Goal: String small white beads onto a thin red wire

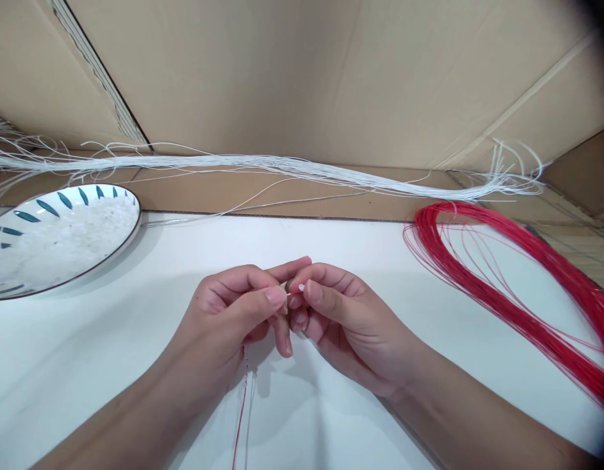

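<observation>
My left hand (238, 307) and my right hand (341, 320) meet fingertip to fingertip over the white table (110, 365). The left hand pinches a thin red cord (241, 405), which hangs down under the palm beside a pale strand. The right hand pinches a tiny white bead (301, 287) between thumb and forefinger, right at the cord's tip. Both hands are closed in a pinch.
A plate (128, 238) with blue leaf marks, filled with small white beads, sits at the left. A bundle of white cords (262, 166) lies along the cardboard back wall. A loop of red cords (522, 313) lies at the right.
</observation>
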Motion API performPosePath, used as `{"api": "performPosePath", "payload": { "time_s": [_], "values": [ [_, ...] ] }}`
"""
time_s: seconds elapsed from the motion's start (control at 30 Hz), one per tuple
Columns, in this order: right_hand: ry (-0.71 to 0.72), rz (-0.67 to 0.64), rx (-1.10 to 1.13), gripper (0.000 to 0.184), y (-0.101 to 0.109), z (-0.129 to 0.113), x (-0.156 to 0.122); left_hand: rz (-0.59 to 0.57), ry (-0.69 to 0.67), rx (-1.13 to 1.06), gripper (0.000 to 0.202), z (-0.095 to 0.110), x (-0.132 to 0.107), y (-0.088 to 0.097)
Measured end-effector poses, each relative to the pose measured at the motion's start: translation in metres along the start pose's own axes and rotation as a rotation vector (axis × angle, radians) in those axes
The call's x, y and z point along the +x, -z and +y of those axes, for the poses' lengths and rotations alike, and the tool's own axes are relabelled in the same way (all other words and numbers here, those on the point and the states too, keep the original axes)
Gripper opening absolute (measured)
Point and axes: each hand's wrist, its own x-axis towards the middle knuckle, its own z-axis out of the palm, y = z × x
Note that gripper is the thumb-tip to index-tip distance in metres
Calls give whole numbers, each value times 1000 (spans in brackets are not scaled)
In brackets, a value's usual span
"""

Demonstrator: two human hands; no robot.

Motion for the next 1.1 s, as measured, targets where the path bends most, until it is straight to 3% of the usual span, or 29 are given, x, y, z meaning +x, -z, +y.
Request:
{"api": "performPosePath", "payload": {
  "time_s": [0.87, 0.97, 1.1],
  "values": [
    [9, -17, -2, 17, 0, 0, 0, -5, -8, 16, 24, 0, 0, -1],
    [27, -53, 5, 15, -1, 0, 0, 73, -7, 42, 24, -2, -1, -4],
    [62, 17, 27, 11, 0, 0, 2, 249, -126, 317, 26, -5, -7, -10]
  ]
}}
